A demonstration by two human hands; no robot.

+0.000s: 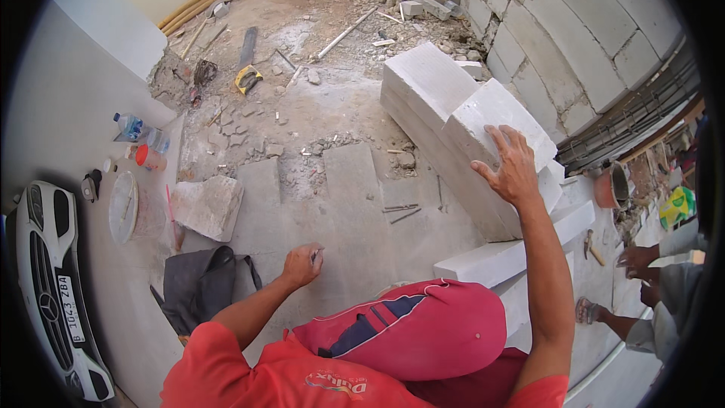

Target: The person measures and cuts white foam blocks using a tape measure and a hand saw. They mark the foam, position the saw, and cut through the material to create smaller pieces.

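My right hand (pixel 510 166) lies flat with fingers spread on the upper face of a white lightweight concrete block (pixel 495 117) that stands tilted against a second, longer block (pixel 423 83). My left hand (pixel 303 263) is closed on a small dark pencil-like object, low over the grey concrete floor (pixel 355 242). A red cap on my head (pixel 423 325) and my red shirt fill the lower middle.
A broken block piece (pixel 208 205), a dark bag (pixel 200 279), a white bucket lid (pixel 122 206), bottles (pixel 136 127), a hand saw (pixel 246 60) and rubble lie around. A block wall (pixel 574 23) stands at right. Another person's hands (pixel 638 261) work at right. A white car (pixel 57 287) shows below left.
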